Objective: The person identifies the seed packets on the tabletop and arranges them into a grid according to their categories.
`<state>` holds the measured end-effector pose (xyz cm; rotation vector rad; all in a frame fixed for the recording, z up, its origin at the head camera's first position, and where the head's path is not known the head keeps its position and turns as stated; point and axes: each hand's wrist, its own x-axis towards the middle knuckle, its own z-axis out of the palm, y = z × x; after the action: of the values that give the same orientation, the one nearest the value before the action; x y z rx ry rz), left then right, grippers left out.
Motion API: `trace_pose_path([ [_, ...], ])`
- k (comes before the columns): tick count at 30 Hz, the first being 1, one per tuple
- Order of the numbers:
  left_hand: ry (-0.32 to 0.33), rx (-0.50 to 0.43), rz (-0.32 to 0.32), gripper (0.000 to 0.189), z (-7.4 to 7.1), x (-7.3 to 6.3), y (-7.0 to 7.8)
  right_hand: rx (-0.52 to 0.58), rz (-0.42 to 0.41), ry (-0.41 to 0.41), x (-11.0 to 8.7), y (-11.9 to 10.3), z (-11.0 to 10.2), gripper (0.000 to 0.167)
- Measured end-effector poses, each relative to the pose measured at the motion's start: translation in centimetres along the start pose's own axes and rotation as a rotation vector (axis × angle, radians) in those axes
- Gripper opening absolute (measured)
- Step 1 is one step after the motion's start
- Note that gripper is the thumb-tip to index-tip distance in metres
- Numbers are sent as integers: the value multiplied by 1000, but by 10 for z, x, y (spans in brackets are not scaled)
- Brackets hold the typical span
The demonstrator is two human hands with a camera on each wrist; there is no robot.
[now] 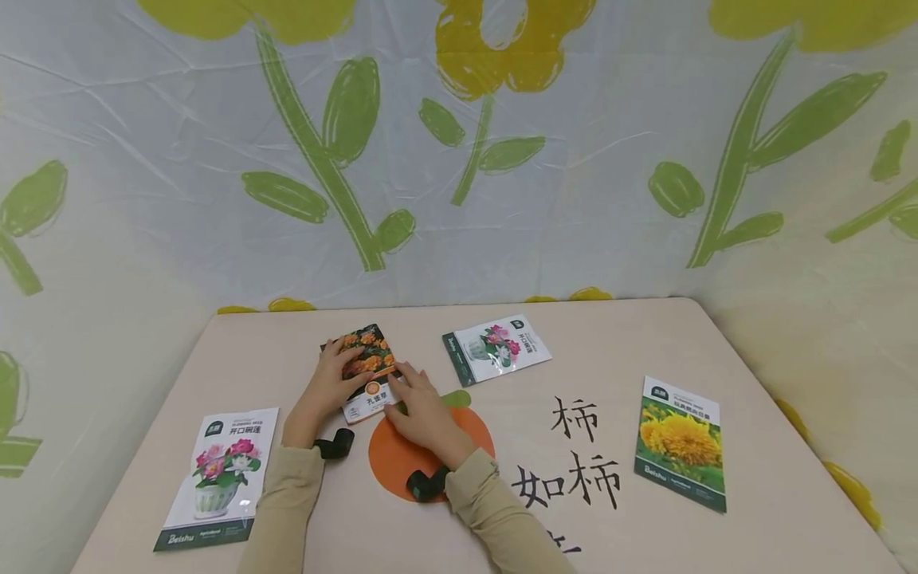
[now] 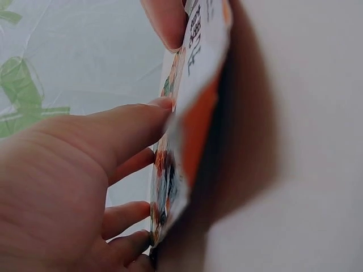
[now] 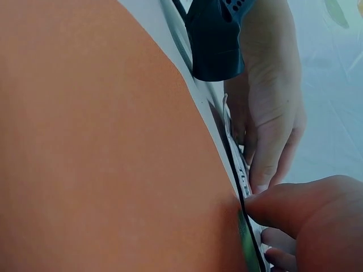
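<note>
A marigold seed packet (image 1: 372, 389), orange flowers on dark above a white lower part, lies tilted on the table. My left hand (image 1: 328, 392) rests on its left side, fingers spread over the flower picture. In the left wrist view the thumb of that hand (image 2: 62, 170) touches the packet's printed face (image 2: 195, 73), and the near edge stands a little off the tabletop. From the right, my right hand (image 1: 425, 412) touches the packet's right edge with its fingertips. The right wrist view shows the right thumb (image 3: 278, 207) at the packet's edge, with the left hand beyond.
Bowl-lotus seed packets lie at the near left (image 1: 218, 478) and back centre (image 1: 498, 351). A yellow sunflower packet (image 1: 681, 442) lies at the right. The tabletop (image 1: 574, 343) bears a printed orange persimmon (image 1: 390, 458) and black characters. A flower-patterned cloth (image 1: 574, 199) hangs behind.
</note>
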<state>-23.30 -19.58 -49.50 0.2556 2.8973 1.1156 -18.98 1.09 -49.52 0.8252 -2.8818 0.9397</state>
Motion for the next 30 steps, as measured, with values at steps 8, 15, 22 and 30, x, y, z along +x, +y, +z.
trace_pose_path([
  [8,17,64,0,58,0,0,0,0,12,-13,0,3,2,53],
  [15,-18,133,-2,62,-11,-6,5,6,-7,-1,0,3,2,52],
  [22,-123,130,-23,79,-24,-8,8,21,-1,-15,1,1,-1,52],
  [30,-192,114,-80,87,-23,-6,5,21,-9,-26,2,3,-1,54],
])
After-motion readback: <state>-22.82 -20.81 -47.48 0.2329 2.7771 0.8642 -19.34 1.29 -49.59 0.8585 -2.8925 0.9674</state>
